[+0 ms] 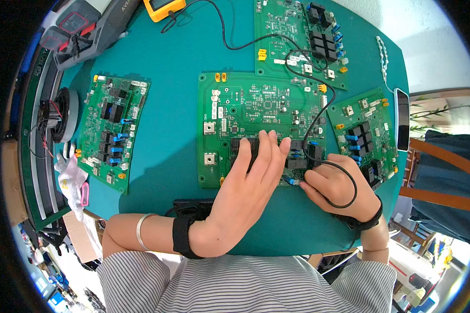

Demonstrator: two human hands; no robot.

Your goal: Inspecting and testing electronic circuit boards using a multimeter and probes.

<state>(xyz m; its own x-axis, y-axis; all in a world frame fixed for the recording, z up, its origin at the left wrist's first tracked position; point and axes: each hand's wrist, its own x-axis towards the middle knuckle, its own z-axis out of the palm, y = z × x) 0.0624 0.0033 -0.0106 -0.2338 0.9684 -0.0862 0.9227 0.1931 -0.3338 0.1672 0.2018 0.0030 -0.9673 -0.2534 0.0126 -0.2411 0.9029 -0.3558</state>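
Observation:
A large green circuit board (266,122) lies flat in front of me on the teal table mat. My left hand (256,172) rests on its lower middle, fingers stretched out and flat over a row of black relays. At the board's lower right corner, my right hand (337,182) is closed around a thin black cable (318,120). That cable loops over the back of the hand and curls in again by the thumb. Its gripped end is hidden inside the fingers. Close to the right fingertips sits a small blue component (291,181).
More green boards lie at the left (112,130), the top (282,31) and the right (368,133). A yellow device (164,8) sits at the far edge, with the cable running from it. A phone (401,120) and a grey-black tool case (89,31) flank the mat.

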